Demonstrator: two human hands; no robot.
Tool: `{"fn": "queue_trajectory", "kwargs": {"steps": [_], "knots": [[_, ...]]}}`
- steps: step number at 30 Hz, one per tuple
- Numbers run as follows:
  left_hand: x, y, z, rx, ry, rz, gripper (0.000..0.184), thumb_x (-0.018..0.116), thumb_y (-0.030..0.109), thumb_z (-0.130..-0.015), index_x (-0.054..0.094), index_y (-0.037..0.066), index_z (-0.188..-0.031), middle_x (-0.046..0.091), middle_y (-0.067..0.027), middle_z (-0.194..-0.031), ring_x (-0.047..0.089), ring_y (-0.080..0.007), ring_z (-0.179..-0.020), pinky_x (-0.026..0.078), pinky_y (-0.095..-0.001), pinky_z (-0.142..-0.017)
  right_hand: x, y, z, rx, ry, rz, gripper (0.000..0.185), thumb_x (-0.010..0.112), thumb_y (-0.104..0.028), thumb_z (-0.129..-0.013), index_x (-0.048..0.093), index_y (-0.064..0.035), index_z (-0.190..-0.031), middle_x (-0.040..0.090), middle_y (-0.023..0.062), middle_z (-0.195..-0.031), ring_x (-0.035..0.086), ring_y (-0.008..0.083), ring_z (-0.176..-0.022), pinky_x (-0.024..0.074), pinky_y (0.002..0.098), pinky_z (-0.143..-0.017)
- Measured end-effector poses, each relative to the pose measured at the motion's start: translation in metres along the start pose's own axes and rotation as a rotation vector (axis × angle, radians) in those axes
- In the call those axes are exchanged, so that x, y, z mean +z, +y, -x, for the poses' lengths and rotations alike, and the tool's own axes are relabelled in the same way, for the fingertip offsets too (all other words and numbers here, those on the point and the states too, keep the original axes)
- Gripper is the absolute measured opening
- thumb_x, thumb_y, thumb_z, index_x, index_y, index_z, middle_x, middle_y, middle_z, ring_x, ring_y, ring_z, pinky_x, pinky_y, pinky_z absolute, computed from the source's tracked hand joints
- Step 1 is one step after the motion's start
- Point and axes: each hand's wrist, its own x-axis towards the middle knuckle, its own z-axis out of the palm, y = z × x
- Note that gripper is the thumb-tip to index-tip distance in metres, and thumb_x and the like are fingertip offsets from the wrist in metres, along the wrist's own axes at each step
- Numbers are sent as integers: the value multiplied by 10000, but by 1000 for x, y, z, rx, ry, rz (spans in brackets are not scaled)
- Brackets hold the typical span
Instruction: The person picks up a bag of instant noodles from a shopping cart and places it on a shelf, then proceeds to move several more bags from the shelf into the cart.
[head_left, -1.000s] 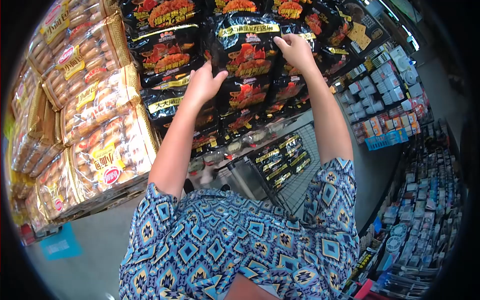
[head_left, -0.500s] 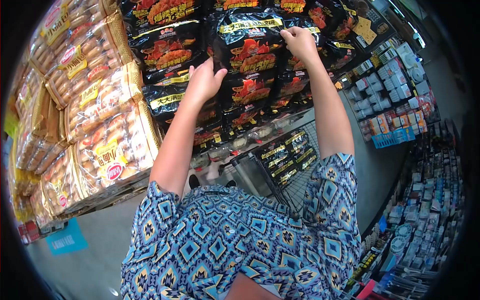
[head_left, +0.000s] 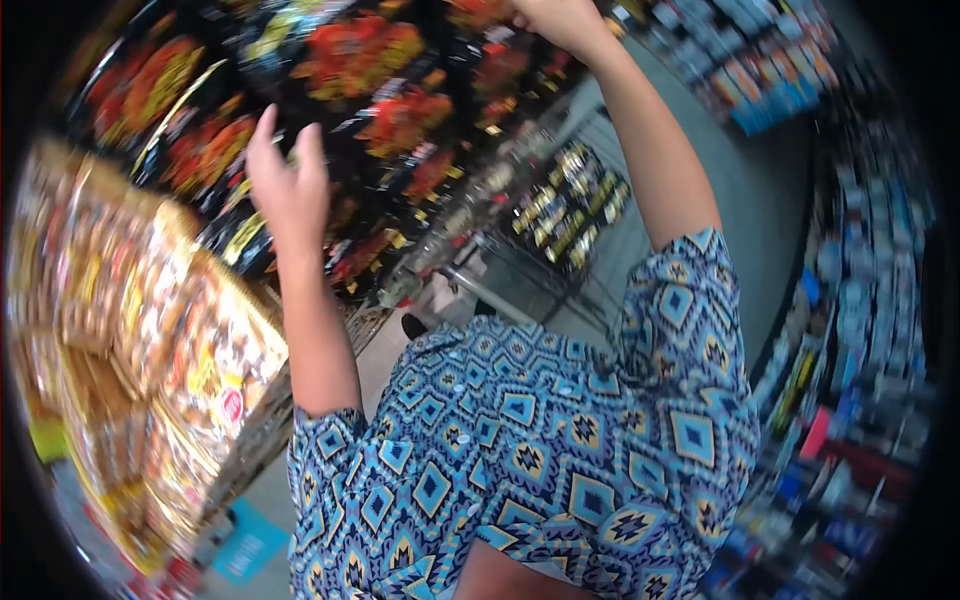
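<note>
Black instant-noodle packs [head_left: 360, 55] with red and yellow food pictures are stacked in front of me, smeared by motion. My left hand [head_left: 290, 190] is raised among them, thumb and fingers apart, holding nothing I can make out. At the top edge my right hand [head_left: 560, 22] is partly cut off by the frame. Its fingers are curled together at the edge of a black noodle pack [head_left: 478, 12], and the exact grip is blurred.
Gold bags of small bread rolls [head_left: 190, 350] are piled on the left. Below the noodle stack stands a wire shopping cart [head_left: 590, 285] holding several black packs [head_left: 570, 205]. Packed shelves [head_left: 870, 270] line the right, beyond the grey floor [head_left: 760, 210].
The view has tilted and blurred, so the noodle stack sits higher and further left. My left hand appears further from the middle pack, and my right hand has reached the top edge.
</note>
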Motion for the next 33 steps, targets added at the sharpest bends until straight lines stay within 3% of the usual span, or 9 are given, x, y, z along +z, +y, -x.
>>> {"fn": "queue_trajectory", "kwargs": {"steps": [5,8,10,13,15,21,26,30,33], "knots": [[22,36,96,-103,-631,543,122,580,35,-924,656,-5,-1011,680,-95,-982,639,-169,-896,503,-289,-829,-33,169,91,221,-22,-104,324,633,-355,-914,697,-43,-853,681,42,-716,632,107,-616,513,289,-584],[33,9,180,-208,-1039,500,179,600,90,-931,688,-3,-1056,714,-122,-950,682,-179,-875,530,-292,-793,-22,282,202,426,-106,330,367,589,-350,-901,638,0,-803,659,228,-819,649,360,-784,513,437,-718],[25,3,217,-562,-1256,642,214,569,87,-970,651,-31,-1129,707,-96,-968,668,-137,-898,535,-269,-815,-15,313,284,621,-261,410,310,648,-307,-868,655,-10,-780,658,176,-737,625,271,-673,493,404,-633],[25,14,236,-820,-1286,646,216,551,63,-987,625,-42,-1160,695,-52,-970,627,-90,-847,517,-247,-779,10,413,409,332,-595,690,254,652,-289,-870,688,-45,-810,688,123,-757,682,251,-704,525,399,-665],[36,20,235,-787,-1298,596,218,556,66,-985,624,-43,-1162,694,-51,-961,626,-90,-847,514,-245,-779,7,369,423,994,-482,297,341,586,-303,-875,688,11,-789,682,219,-796,670,345,-750,521,436,-701],[47,32,211,-515,-1439,391,248,590,120,-970,633,-23,-1168,709,-91,-993,651,-113,-871,515,-264,-778,53,386,450,1313,-371,94,371,615,-315,-874,688,36,-776,652,182,-651,625,309,-516,520,420,-596],[51,58,204,-437,-1457,343,241,620,103,-944,646,-9,-1155,699,-143,-1008,679,-167,-887,526,-281,-786,90,409,447,1257,-219,219,297,599,-284,-866,684,-8,-797,676,147,-663,658,280,-593,536,410,-645],[50,70,209,-527,-1473,312,241,609,74,-947,636,-19,-1167,702,-137,-1017,689,-169,-908,533,-281,-798,104,421,424,1354,-90,261,272,596,-288,-863,712,-51,-930,691,221,-1021,651,392,-1025,520,463,-889],[44,75,209,-592,-1487,275,244,595,68,-955,627,-22,-1180,700,-134,-1017,687,-177,-923,530,-283,-810,113,413,411,1450,23,311,271,609,-300,-870,700,-87,-1009,689,210,-1050,652,390,-1025,519,482,-885]]}}
